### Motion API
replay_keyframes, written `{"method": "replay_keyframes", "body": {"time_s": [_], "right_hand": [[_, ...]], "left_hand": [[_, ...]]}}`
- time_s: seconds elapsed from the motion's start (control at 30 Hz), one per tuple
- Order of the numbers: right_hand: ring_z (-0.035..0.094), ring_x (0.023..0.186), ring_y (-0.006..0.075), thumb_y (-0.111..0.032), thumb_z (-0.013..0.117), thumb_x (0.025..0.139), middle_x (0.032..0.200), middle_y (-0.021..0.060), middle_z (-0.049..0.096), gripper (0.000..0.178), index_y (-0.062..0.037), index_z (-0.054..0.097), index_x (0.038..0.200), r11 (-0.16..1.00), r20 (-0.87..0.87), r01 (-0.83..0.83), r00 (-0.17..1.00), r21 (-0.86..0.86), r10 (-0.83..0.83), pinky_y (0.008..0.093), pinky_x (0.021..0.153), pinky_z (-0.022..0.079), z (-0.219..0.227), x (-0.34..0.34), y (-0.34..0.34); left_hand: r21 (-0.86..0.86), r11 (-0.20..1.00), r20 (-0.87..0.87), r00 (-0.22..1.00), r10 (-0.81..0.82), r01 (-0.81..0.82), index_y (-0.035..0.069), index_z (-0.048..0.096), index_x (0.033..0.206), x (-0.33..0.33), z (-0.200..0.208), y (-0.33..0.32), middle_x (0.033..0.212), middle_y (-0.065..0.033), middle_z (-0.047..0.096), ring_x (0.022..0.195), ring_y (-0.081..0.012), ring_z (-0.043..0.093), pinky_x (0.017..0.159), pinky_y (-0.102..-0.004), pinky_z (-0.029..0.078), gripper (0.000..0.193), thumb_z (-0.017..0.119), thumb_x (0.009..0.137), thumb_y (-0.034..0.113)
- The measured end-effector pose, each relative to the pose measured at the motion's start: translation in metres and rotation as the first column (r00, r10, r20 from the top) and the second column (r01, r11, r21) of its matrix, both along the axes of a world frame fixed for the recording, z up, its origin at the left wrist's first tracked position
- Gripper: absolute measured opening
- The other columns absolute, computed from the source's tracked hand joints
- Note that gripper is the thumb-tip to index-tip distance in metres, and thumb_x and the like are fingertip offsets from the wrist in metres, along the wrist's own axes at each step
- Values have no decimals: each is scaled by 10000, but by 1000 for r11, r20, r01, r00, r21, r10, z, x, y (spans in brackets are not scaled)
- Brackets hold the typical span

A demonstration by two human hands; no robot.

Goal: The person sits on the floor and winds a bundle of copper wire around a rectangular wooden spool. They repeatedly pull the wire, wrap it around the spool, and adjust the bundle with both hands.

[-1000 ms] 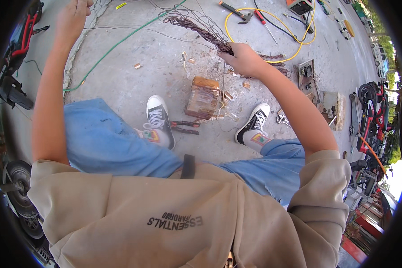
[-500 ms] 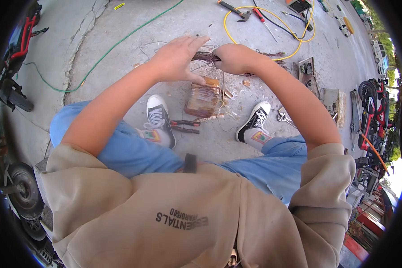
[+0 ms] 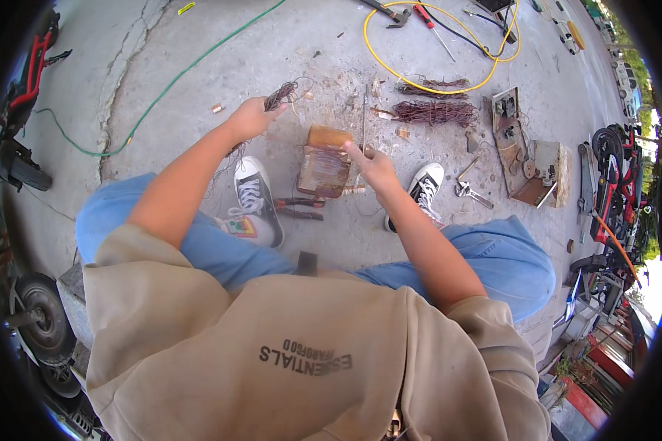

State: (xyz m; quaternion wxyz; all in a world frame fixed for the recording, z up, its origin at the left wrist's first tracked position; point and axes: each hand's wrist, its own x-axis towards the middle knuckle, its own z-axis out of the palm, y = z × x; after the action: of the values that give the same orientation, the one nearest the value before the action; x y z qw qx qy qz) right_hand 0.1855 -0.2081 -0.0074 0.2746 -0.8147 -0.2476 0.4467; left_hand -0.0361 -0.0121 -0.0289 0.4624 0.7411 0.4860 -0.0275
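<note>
My left hand is closed around a bundle of thin dark wire, whose loose, tangled ends stick out above the fist and trail below it. Between my shoes, a worn coil block lies on the concrete, with wire windings on its face and a yellowish-brown cardboard-like part along its far edge. At the block's upper right corner is my right hand, thumb stretched toward it and apart from the curled fingers, with nothing visible in it. Whether the thumb touches the block is unclear.
Tied bundles of reddish-brown wire lie to the right. Red-handled pliers rest by my left shoe, a wrench by my right. Farther off are a hammer, a screwdriver, a yellow hose and an opened metal casing.
My right hand has let go of the wire bundle and come down to the coil block. My left hand, open before, now grips the bundle and has moved left with it.
</note>
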Motion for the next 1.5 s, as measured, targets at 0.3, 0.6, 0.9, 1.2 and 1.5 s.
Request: {"method": "replay_keyframes", "body": {"time_s": [0.3,0.6,0.9,1.2,1.5], "right_hand": [[625,962,219,-520,721,816,1060,187,657,716,127,624,1106,987,-363,136,927,81,-98,339,854,484,-70,-10,-4],[620,948,210,-537,708,820,1065,173,659,749,148,617,1108,985,-377,173,913,15,-155,333,867,478,-60,5,42],[625,878,208,-548,692,829,1027,157,664,722,125,625,1080,993,-412,118,906,29,-95,327,833,490,-59,10,43],[594,1035,258,-218,524,969,1181,161,598,401,101,536,1210,872,-677,474,604,-119,-420,412,957,470,-74,33,23],[659,913,202,-75,623,916,1097,143,648,361,70,551,1238,975,-744,218,643,-50,-181,306,803,543,-101,27,17]], "left_hand": [[-111,941,-364,868,-337,319,9,654,1012,-20,-77,-58,950,-217,682,905,-370,643,803,-447,497,343,560,908,322],[0,910,-454,811,-370,415,-15,520,1127,-3,-72,-81,1040,-240,658,994,-402,631,877,-475,489,394,549,860,272],[118,942,-63,949,-308,314,-56,547,1133,-13,-92,-70,1025,-259,654,947,-410,630,873,-454,473,379,490,886,226],[-340,917,180,971,-155,210,-26,653,1105,17,-83,-40,915,-103,711,804,-133,606,755,-305,498,294,661,825,63],[-173,955,104,969,-224,240,-32,695,970,32,-124,-39,888,-113,721,769,-146,620,748,-320,506,208,712,780,50]]}}
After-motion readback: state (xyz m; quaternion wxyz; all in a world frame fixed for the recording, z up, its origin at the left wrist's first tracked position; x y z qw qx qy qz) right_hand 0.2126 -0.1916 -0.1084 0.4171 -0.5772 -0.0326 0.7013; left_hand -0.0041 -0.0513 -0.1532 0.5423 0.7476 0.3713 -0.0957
